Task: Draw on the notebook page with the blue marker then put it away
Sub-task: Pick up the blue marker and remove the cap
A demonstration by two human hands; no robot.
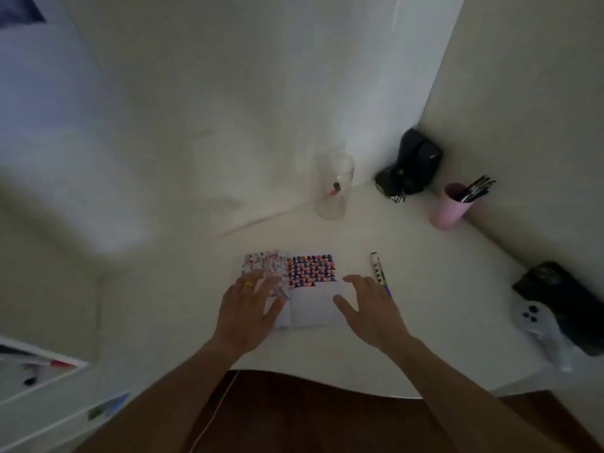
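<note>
Open notebook (312,289) flat on the white tabletop (408,322), patterned blocks across the upper part of both pages, lower part of the right page blank. Left hand (248,308), ring on one finger, spread flat and pressing the left page. Right hand (369,308) open, fingers apart, empty, hovering at the notebook's right edge. Blue marker (378,269) lying on the tabletop just beside the right hand's fingertips, contact unclear. Farther back: clear jar (334,188), pink cup (449,207) holding pens, dark objects along the right wall.
</note>
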